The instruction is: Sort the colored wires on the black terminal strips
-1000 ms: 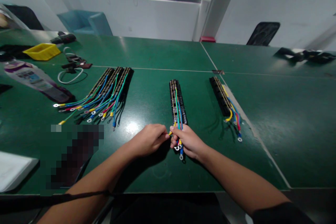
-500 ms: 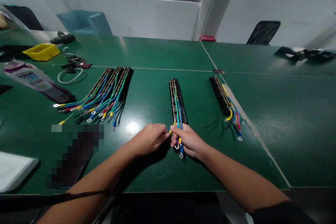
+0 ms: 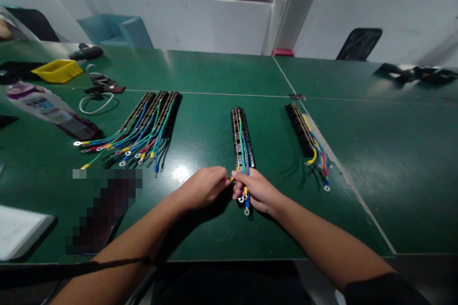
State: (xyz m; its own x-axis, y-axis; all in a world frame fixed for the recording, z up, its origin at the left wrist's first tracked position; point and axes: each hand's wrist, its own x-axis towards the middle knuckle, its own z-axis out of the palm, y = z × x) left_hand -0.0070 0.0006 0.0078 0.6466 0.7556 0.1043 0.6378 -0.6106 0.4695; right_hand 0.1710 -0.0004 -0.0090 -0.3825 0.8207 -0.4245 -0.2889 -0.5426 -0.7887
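A long black terminal strip [image 3: 239,133] lies lengthwise on the green table [image 3: 200,124] straight ahead of me. Coloured wires [image 3: 244,158] with ring lugs run down it towards me. My right hand [image 3: 255,190] is closed round the near ends of those wires, and the lugs stick out below my fingers. My left hand [image 3: 203,187] is beside it, with the fingertips pinched on a yellow wire end at the bundle's left side.
Several wired strips [image 3: 150,119] lie side by side at the left, another wired strip [image 3: 304,133] at the right. A yellow tray [image 3: 57,69], a white cable [image 3: 96,103] and a plastic bag [image 3: 46,108] are at the far left. The table's front edge runs just below my forearms.
Both hands have shifted very slightly away from me along the table, still holding the wire ends. Nothing else has moved.
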